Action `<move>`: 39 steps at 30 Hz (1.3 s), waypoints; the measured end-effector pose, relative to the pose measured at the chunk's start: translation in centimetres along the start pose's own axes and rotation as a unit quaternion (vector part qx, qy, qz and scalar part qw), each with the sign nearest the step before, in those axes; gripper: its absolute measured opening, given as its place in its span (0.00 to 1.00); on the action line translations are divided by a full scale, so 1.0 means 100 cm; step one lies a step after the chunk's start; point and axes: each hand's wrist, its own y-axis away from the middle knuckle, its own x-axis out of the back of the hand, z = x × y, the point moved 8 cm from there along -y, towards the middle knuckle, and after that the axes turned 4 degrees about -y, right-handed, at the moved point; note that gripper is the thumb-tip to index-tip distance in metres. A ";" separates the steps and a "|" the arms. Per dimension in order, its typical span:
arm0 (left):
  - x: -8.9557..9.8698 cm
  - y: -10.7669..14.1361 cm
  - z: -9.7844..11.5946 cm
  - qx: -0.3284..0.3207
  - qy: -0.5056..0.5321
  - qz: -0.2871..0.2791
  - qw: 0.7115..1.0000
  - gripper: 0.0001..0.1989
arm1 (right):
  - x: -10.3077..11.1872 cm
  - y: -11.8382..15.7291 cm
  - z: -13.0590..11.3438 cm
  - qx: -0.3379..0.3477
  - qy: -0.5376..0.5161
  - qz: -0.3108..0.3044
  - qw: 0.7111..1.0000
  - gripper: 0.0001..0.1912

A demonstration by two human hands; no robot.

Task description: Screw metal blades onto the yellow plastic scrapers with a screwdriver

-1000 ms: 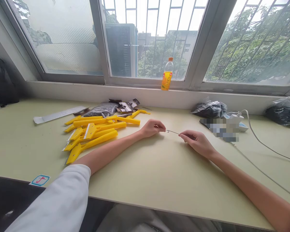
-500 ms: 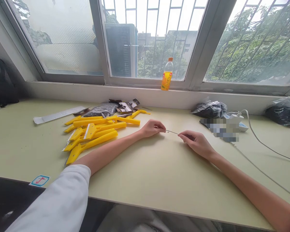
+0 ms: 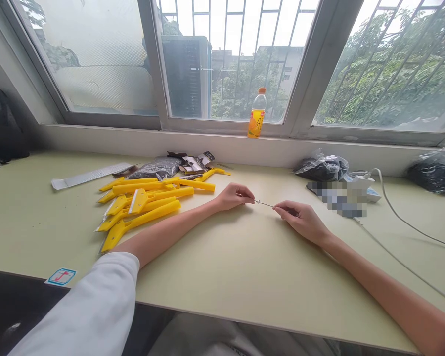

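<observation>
My left hand (image 3: 234,196) and my right hand (image 3: 302,220) rest on the pale green table (image 3: 222,277), fingertips facing each other. Between them runs a thin metal wire piece (image 3: 264,203); each hand pinches one end of it. A pile of several yellow plastic scraper handles (image 3: 144,202) lies just left of my left forearm. Small dark packets (image 3: 193,162) and a dark bag of parts (image 3: 156,169) lie behind the pile.
An orange drink bottle (image 3: 256,114) stands on the window sill. Two black plastic bags (image 3: 322,168) (image 3: 434,173) sit at the back right, with a white cable (image 3: 404,222) trailing across the table. A grey strip (image 3: 91,176) lies at the back left.
My hands have barely moved; the wire between them looks slightly shorter as the fingertips drew a little closer.
</observation>
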 end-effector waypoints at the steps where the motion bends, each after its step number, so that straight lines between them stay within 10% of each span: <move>1: 0.000 0.000 0.000 0.003 0.001 -0.003 1.000 0.14 | 0.000 0.000 0.000 0.002 0.002 -0.001 1.000 0.17; 39: -0.014 0.002 0.003 -0.040 -0.039 -0.062 0.997 0.15 | -0.004 0.003 -0.014 0.116 0.082 0.006 0.990 0.17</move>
